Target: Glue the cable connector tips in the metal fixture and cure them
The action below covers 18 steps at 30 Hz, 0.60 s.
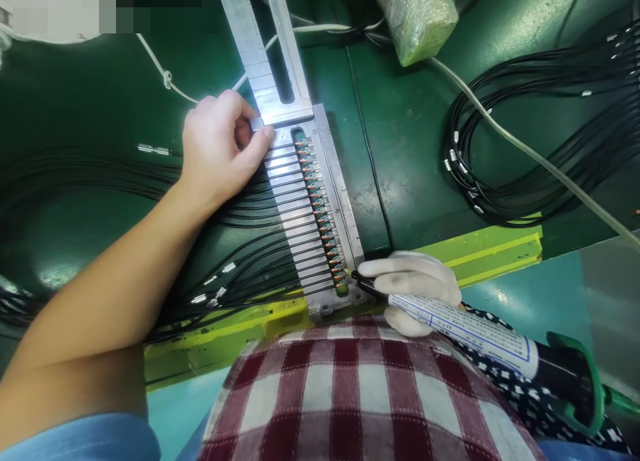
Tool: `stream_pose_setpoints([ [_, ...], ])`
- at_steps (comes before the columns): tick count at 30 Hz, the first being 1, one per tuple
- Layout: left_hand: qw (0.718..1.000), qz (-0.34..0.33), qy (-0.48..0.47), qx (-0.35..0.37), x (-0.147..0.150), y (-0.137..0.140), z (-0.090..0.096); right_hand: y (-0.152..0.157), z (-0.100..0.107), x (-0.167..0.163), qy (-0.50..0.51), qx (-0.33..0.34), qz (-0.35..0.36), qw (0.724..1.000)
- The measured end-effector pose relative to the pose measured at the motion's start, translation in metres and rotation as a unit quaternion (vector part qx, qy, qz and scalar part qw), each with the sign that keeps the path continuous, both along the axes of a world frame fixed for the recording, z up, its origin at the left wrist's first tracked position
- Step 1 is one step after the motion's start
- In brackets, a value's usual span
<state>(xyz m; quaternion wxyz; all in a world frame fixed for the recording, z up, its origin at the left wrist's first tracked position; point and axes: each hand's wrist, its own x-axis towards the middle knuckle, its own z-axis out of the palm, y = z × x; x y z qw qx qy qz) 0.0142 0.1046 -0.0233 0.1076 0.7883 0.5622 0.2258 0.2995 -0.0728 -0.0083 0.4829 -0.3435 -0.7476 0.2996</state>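
While the bare left hand (220,144) curls its fingers against the far end of a long, ridged metal fixture (313,214), its thumb presses down on the smooth grey bar there. Thin black cables (240,261) with small silver ferrules run into the fixture's slots, ending in a row of tiny green and orange boards (320,211). At the near end, the right hand (413,287), in a pale glove, grips a white, printed marker (465,331), its dark tip touching the lowest board.
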Motion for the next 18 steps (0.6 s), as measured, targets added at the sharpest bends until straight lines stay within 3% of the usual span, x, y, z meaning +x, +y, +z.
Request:
stream_pose_setpoints([
  [18, 1.0, 0.006, -0.015, 0.005, 0.001, -0.001, 0.001, -0.001, 0.011, 0.004, -0.022, 0.006, 0.0, 1.0],
])
